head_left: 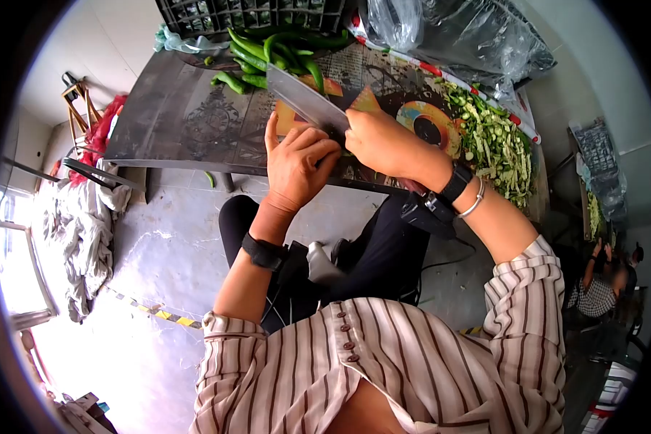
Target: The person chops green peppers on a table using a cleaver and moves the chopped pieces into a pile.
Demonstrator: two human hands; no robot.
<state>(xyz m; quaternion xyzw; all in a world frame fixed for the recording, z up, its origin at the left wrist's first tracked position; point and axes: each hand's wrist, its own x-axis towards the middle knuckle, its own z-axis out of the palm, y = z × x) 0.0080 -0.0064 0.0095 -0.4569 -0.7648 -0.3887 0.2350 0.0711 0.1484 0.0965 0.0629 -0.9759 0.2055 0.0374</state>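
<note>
My right hand (384,142) is wrapped round the handle of a wide-bladed kitchen knife (302,97). The blade slants up to the left over the table's front part. Close beside the blade, my left hand (300,160) rests at the table edge with its fingers curled under and one finger raised. What those curled fingers press on is hidden beneath them. Beyond the knife lies a heap of whole long green peppers (278,52). To the right of my right forearm spreads a pile of chopped green peppers (500,148).
A black plastic crate (253,16) stands behind the peppers on the dark patterned table (173,116). Clear plastic (477,36) covers a container at back right. Crumpled cloth (79,239) lies on the floor at left. Another person (596,293) sits far right.
</note>
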